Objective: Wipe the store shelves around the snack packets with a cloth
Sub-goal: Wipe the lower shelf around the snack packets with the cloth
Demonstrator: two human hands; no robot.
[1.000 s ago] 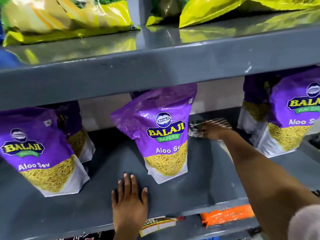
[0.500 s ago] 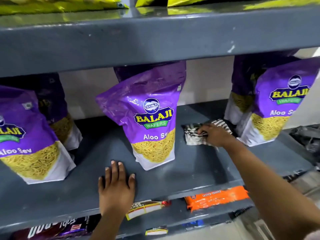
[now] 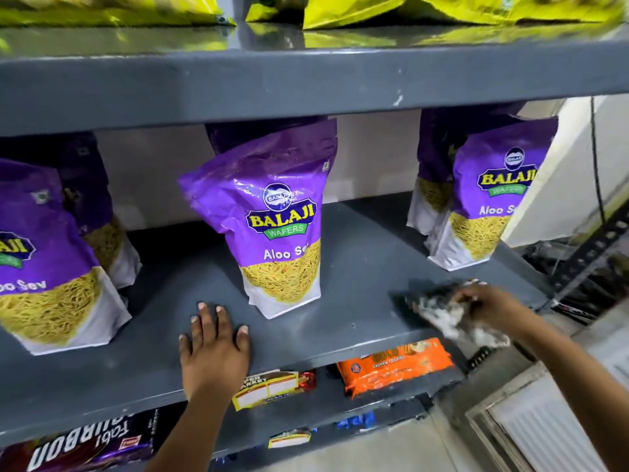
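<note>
The left hand (image 3: 214,345) lies flat with fingers spread on the grey middle shelf (image 3: 357,267), just in front of the centre Balaji Aloo Sev packet (image 3: 279,229), which stands upright between two more pairs of purple packets — one pair at the left (image 3: 44,260), one at the right (image 3: 483,206). The right hand (image 3: 490,306) is closed around a crumpled black-and-white cloth (image 3: 446,313), blurred, at the shelf's front right edge, near the right packets. Below lies an orange cashew cookies pack (image 3: 394,366) — above, yellow bags (image 3: 442,8) on the upper shelf.
</note>
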